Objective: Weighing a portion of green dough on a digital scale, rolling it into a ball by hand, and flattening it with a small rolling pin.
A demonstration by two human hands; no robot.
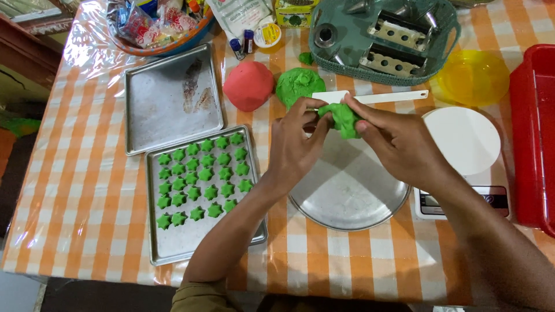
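Item 1. Left hand (295, 147): grip pinched together on the near-left edge of a green dough piece (342, 118), thumb and forefinger pressing in.

Item 2. Right hand (399, 141): grip clamped on the same piece from the other side, fingers wrapped over its top. The piece is held up between both hands, above the far rim of the round metal pan (347, 190), not resting on it.

Item 3. Just beyond the grip: a white flat scraper (381, 97), lying flat on the tabletop (75, 173), and a green dough ball (298, 85). Beside that ball, further left, a red dough ball (248, 85), the two apart.

Item 4. Left of the grip: a baking tray (191, 240) carrying rows of green star-shaped pieces (199, 176), its near part bare. Beyond it, an unfilled tray (170, 98) with smears.

Item 5. Right of the grip: a white kitchen scale (468, 144); further off, a yellow bowl (471, 78) and a red tub (535, 133).

Item 6. Far side: a teal basket (439, 55) with metal parts in it.

Handling note, as a judgement: the dough looks soft, so kneading it evenly between both grips, with light pressure and no tearing, should suit it best; keeping it over the pan would catch any crumbs.
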